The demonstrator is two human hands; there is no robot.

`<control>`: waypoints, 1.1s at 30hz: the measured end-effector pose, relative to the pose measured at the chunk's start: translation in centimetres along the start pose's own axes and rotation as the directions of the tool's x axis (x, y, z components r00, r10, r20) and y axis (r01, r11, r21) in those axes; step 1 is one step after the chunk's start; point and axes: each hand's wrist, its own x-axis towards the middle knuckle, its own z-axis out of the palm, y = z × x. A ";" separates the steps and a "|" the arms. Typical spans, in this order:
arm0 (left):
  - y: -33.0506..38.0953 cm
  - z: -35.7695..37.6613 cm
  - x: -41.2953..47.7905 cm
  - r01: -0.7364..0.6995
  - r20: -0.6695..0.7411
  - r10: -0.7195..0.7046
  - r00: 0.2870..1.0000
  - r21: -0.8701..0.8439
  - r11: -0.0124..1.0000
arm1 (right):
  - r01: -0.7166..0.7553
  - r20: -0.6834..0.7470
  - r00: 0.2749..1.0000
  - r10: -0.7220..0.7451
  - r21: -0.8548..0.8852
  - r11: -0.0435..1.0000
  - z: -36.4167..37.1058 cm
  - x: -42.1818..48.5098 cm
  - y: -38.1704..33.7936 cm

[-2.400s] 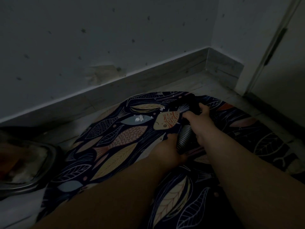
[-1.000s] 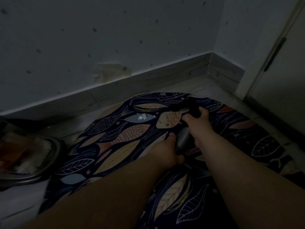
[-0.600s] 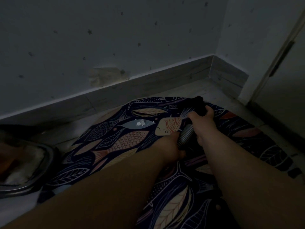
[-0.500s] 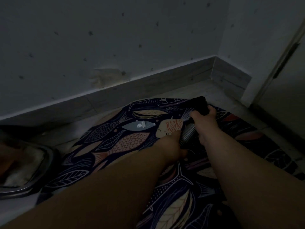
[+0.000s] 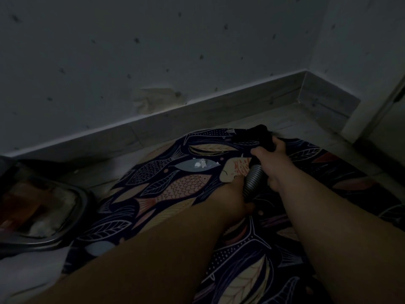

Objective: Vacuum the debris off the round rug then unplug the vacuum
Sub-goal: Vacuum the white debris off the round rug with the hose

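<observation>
The round rug (image 5: 175, 189) is dark blue with a fish and leaf pattern and lies on the floor by the wall. White debris (image 5: 200, 164) sits on a grey fish near its far edge. My right hand (image 5: 271, 160) grips the black nozzle (image 5: 262, 136) at the end of the ribbed grey vacuum hose (image 5: 253, 181). The nozzle tip rests at the rug's far edge, to the right of the debris. My left hand (image 5: 235, 194) holds the hose lower down, its fingers hidden behind it.
A skirting board (image 5: 197, 115) runs along the wall just beyond the rug. The vacuum's body (image 5: 39, 207), dark with a clear bin, sits on the floor at the left. A door frame (image 5: 381, 106) stands at the right corner.
My right hand pushed the nozzle further away, to the rug's far edge. The view shifted a little to the left. The white debris stays where it was.
</observation>
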 end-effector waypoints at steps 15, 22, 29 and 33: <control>-0.9 -0.7 -6.7 0.037 -0.017 -0.038 0.999 -0.061 0.997 | -0.007 0.085 0.996 0.014 -0.086 0.996 2.5 -4.7 0.9; -2.6 -2.1 -9.4 0.100 -0.067 -0.107 0.992 -0.101 0.990 | 0.016 0.165 0.986 0.006 -0.129 0.992 6.4 -5.6 1.2; -4.2 -2.0 -10.1 0.114 -0.090 -0.117 0.989 -0.037 0.993 | 0.023 0.203 0.979 0.010 -0.158 0.987 7.9 -6.3 1.5; -3.3 -2.1 -10.3 0.082 -0.063 -0.089 0.994 -0.111 0.990 | 0.070 0.124 0.991 -0.049 -0.171 0.983 7.2 -6.8 1.9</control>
